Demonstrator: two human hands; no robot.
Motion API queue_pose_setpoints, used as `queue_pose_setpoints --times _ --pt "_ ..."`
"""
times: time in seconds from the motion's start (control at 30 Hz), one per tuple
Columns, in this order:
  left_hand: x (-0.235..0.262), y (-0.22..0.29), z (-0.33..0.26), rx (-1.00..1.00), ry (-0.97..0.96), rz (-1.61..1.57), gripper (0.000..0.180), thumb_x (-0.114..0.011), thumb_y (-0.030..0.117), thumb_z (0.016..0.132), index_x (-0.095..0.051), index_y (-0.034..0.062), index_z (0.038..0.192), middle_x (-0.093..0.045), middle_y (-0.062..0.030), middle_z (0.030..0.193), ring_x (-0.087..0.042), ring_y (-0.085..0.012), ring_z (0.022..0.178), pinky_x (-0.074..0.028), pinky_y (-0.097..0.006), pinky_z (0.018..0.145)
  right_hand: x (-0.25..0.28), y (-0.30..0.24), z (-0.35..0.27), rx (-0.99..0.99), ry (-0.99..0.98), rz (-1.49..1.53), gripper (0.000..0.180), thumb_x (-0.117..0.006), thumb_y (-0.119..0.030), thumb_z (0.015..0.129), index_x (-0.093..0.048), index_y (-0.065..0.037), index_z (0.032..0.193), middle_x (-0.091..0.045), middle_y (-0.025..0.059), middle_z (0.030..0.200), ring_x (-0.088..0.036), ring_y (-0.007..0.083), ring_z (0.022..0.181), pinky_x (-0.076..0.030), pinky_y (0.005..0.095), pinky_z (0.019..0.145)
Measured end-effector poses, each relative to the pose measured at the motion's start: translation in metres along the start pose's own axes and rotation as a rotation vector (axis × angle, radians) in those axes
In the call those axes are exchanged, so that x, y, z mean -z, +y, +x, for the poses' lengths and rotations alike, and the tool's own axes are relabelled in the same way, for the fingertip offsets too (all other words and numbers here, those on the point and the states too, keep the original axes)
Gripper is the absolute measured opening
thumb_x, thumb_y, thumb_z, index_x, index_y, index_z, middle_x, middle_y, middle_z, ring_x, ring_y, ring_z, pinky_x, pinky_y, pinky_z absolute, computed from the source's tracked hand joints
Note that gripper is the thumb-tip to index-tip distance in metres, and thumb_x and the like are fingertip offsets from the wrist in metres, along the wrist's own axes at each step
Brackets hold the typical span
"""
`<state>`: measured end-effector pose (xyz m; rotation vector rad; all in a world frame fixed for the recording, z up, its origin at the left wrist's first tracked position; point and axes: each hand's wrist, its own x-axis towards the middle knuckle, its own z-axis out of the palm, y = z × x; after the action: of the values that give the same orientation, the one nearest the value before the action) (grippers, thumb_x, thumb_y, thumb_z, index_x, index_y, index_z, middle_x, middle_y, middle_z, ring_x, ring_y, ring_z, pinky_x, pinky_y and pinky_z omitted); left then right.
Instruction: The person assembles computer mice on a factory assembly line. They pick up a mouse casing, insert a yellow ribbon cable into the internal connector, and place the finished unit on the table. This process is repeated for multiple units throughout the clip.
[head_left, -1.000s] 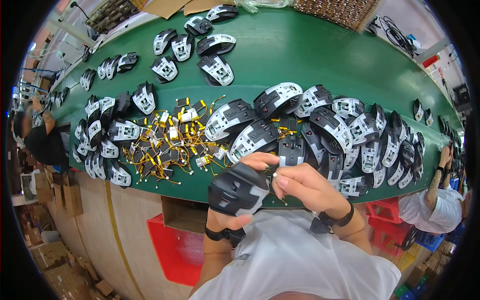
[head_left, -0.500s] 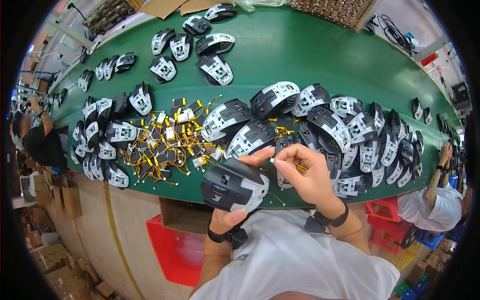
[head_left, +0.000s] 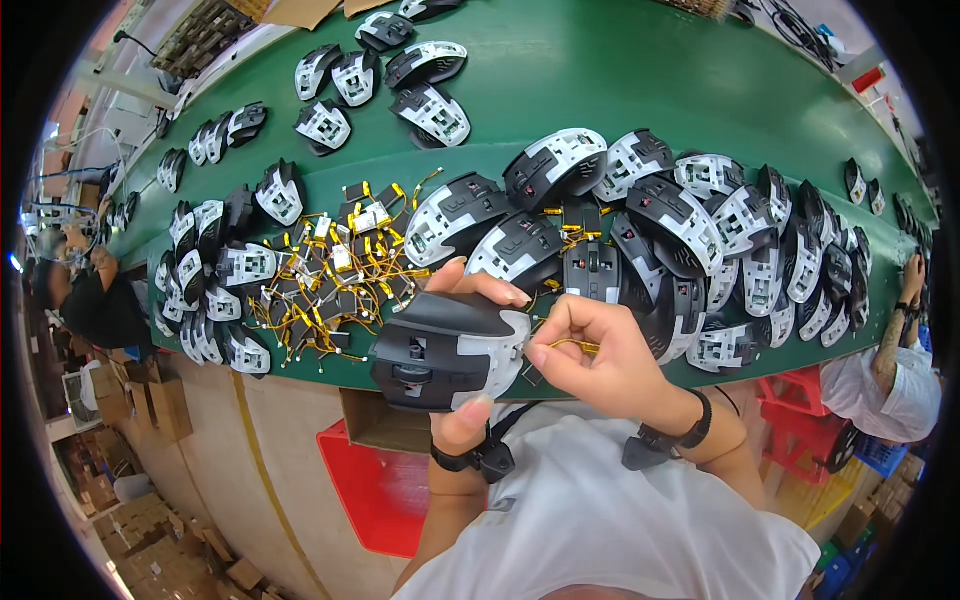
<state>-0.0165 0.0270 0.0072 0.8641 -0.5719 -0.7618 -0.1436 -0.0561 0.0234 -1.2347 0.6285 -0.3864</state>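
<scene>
My left hand point(head_left: 463, 424) grips a black and white computer mouse point(head_left: 440, 350), thumb along the near side and fingers over the far side. The mouse is held above the table's near edge, its white end facing my right hand. My right hand point(head_left: 615, 365) is closed in a pinch on a thin yellow-and-black battery lead point(head_left: 578, 345), its fingertips right by that white end. Whether the lead's plug touches the mouse is hidden by the fingers. Beyond my left hand spreads a heap of small batteries with yellow wrapping and wires point(head_left: 340, 265).
Many similar mice point(head_left: 745, 220) crowd the right of the green table point(head_left: 590, 70); another cluster point(head_left: 215, 265) stands at left, and several more lie farther back. Below the near edge are a red bin point(head_left: 370, 500) and a cardboard box point(head_left: 385, 425). Another person point(head_left: 880, 385) works at right.
My left hand has shifted the mouse slightly left and turned it more level. My right hand has come down, bringing the battery lead to the mouse's white end.
</scene>
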Motion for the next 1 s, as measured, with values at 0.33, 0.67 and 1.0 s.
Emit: queue_pose_setpoints --times 0.33,0.67,1.0 --pt "-0.004 -0.003 0.000 0.064 0.031 -0.014 0.102 -0.076 0.047 0.059 -0.037 -0.0001 0.141 -0.055 -0.0171 0.108 -0.055 -0.0310 0.100 -0.044 -0.041 0.090 0.000 0.002 0.001 0.033 0.073 -0.089 0.012 -0.069 -0.007 0.083 -0.059 -0.001 0.082 -0.042 -0.0070 0.056 -0.037 -0.0001 0.054 -0.033 0.0212 0.049" --pt "0.000 -0.002 0.004 0.143 -0.093 -0.012 0.099 -0.075 0.041 0.061 -0.036 -0.0009 0.143 -0.054 -0.0142 0.114 -0.053 -0.0211 0.107 -0.043 -0.034 0.095 0.012 -0.008 0.009 -0.049 -0.005 -0.221 0.014 -0.068 -0.011 0.079 -0.060 0.000 0.076 -0.043 -0.0049 0.055 -0.038 0.0019 0.053 -0.032 0.0237 0.047" --pt "-0.008 -0.008 0.003 0.012 -0.051 0.187 0.097 -0.075 0.040 0.063 -0.037 -0.0063 0.139 -0.054 -0.0169 0.109 -0.054 -0.0273 0.104 -0.043 -0.040 0.093 0.010 -0.004 0.017 -0.098 -0.001 -0.069 0.012 -0.067 -0.009 0.079 -0.058 0.000 0.077 -0.045 -0.0068 0.058 -0.039 0.0008 0.056 -0.033 0.0220 0.048"
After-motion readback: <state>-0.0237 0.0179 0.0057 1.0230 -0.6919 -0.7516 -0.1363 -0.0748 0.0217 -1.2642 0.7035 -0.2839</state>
